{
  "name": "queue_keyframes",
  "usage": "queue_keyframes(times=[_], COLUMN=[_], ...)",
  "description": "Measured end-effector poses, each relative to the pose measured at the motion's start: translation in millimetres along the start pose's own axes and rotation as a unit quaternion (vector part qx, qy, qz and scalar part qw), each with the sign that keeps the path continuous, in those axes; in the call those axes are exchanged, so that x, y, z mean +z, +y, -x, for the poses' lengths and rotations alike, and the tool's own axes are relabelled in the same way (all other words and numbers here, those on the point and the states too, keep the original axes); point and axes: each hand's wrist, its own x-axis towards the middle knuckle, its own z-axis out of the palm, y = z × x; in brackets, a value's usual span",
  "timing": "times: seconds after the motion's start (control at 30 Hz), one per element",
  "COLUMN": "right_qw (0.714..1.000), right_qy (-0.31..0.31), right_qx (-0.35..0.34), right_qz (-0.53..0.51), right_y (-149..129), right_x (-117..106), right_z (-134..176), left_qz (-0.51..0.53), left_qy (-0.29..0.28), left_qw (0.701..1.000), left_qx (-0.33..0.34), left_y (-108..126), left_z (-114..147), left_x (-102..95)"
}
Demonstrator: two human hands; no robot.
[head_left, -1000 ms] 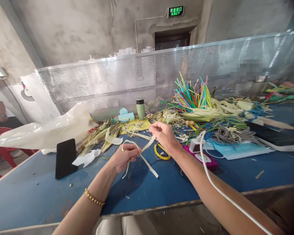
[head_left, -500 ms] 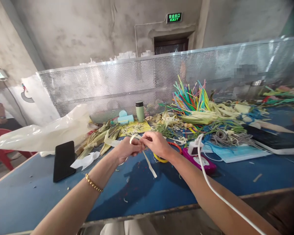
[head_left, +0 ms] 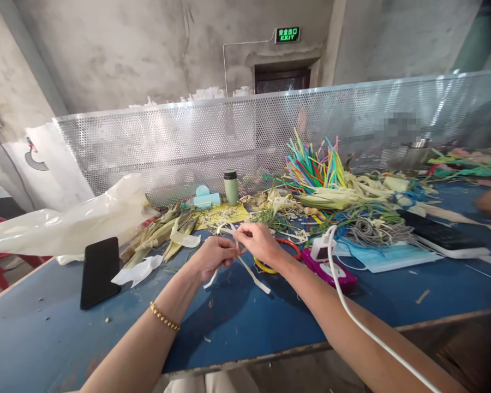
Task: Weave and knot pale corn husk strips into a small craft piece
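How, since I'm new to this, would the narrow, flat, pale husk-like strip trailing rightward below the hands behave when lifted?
The pale strip is probably light for its length, looking thin and narrow. It likely flexes easily, since its trailing part bends. Rolling seems unlikely, as it appears flat.

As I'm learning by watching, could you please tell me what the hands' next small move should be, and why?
Perhaps the right hand should gently draw the pale strips snug while the left hand steadies them, because both hands pinch them close together and loose ends hang below.
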Motion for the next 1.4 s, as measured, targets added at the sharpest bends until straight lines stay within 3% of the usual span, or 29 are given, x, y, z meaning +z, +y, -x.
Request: queue_keyframes(times=[0.07,0.17,0.23,0.33,0.43,0.5,0.63,0.87,1.13,1.4], right_qw=[0.998,0.976,0.963,0.976,0.988,0.987,0.986,0.989,0.998,0.996], right_qy=[0.046,0.177,0.210,0.126,0.019,-0.004,0.004,-0.007,0.007,0.020], right_qx=[-0.010,-0.043,-0.065,-0.084,-0.062,-0.050,-0.045,-0.022,0.013,0.002], right_qz=[0.036,0.117,0.159,0.159,0.142,0.150,0.163,0.144,0.066,0.085], right_y=[2,0,-5,-14,-17,-16,-13,-21,-16,-16], right_x=[-6,-16,-17,-9,3,9,14,25,23,26], right_z=[-2,-3,0,6,11,11,10,10,5,9], left_qz=[0.055,0.147,0.179,0.202,0.225,0.236,0.262,0.274,0.232,0.186], left_qy=[0.024,0.071,0.090,0.117,0.127,0.139,0.152,0.155,0.094,0.129], left_qw=[0.998,0.986,0.979,0.972,0.966,0.961,0.950,0.945,0.963,0.970], left_qx=[-0.007,-0.029,-0.037,-0.027,0.008,0.024,0.074,0.090,0.095,0.092], left_y=[-1,-1,-1,-2,-5,-6,-3,0,3,-5], left_z=[-1,-4,-6,-9,-11,-12,-11,-9,-5,-8], left_x=[-4.0,-12.6,-17.8,-21.7,-20.6,-18.0,-11.4,-2.5,2.4,1.7])
